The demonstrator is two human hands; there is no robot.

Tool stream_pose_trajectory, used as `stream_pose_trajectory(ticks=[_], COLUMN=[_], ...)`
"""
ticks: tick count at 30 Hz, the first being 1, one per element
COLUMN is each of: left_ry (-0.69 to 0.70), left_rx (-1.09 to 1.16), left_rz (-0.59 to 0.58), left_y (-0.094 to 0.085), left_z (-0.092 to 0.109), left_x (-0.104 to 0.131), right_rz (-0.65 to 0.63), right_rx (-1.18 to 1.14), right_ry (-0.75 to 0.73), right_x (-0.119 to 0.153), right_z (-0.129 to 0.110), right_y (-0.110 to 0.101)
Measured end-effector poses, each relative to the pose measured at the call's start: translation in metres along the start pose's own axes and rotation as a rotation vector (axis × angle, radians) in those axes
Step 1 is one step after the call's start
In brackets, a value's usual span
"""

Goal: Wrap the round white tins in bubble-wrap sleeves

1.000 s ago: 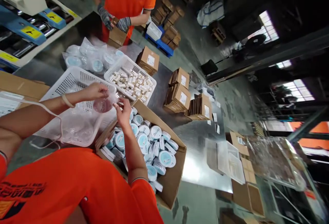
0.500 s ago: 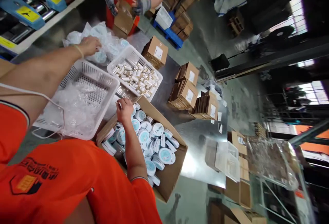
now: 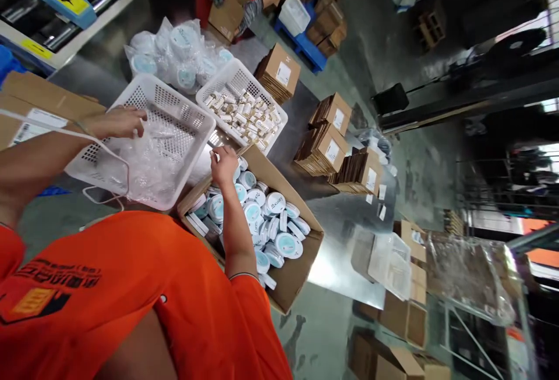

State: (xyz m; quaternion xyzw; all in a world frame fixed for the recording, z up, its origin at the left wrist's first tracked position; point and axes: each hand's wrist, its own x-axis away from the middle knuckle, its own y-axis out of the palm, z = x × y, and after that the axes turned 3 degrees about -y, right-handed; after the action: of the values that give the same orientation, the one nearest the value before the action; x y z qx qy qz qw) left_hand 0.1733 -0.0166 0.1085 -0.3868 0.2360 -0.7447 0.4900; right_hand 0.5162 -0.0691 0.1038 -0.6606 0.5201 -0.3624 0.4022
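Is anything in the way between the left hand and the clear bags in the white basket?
Only a white cord might be: it crosses the view in front of the clear bags, its depth unclear. Otherwise nothing visible separates them from the left hand above the white basket.

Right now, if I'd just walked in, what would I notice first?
Probably the cardboard box of round blue and white containers, under the right forearm. Just beyond it, a white basket holds small white and gold pieces, while the left hand is over another basket with clear plastic inside.
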Motion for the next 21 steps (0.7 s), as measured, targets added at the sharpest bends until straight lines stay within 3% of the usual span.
stream_pose_trajectory(ticks=[4,7,9,12,15,18,21], left_ry=[0.008,-0.069,-0.06,0.02,0.081,0.125,0.149], left_rx=[0.097,0.306,0.447,0.662,0.83,0.865,0.77], left_rz=[0.133,0.331,0.4,0.324,0.166,0.076,-0.058], left_y=[-0.006,-0.009,0.0,0.025,0.048,0.053,0.045], left_z=[0.009,0.038,0.064,0.103,0.129,0.136,0.131], left_x=[-0.002,0.0,0.009,0.033,0.055,0.064,0.06], right_rz=[0.062,0.169,0.206,0.189,0.188,0.215,0.247], right_rx=[-0.103,-0.379,-0.593,-0.846,-0.982,-0.989,-0.882], right_ry=[-0.011,-0.03,-0.028,0.029,0.168,0.223,0.186], right_x=[0.003,0.01,0.014,0.015,0.013,0.02,0.031], right_z=[-0.003,-0.018,-0.035,-0.061,-0.066,-0.05,-0.03], right_y=[-0.004,-0.001,0.006,0.02,0.029,0.026,0.014])
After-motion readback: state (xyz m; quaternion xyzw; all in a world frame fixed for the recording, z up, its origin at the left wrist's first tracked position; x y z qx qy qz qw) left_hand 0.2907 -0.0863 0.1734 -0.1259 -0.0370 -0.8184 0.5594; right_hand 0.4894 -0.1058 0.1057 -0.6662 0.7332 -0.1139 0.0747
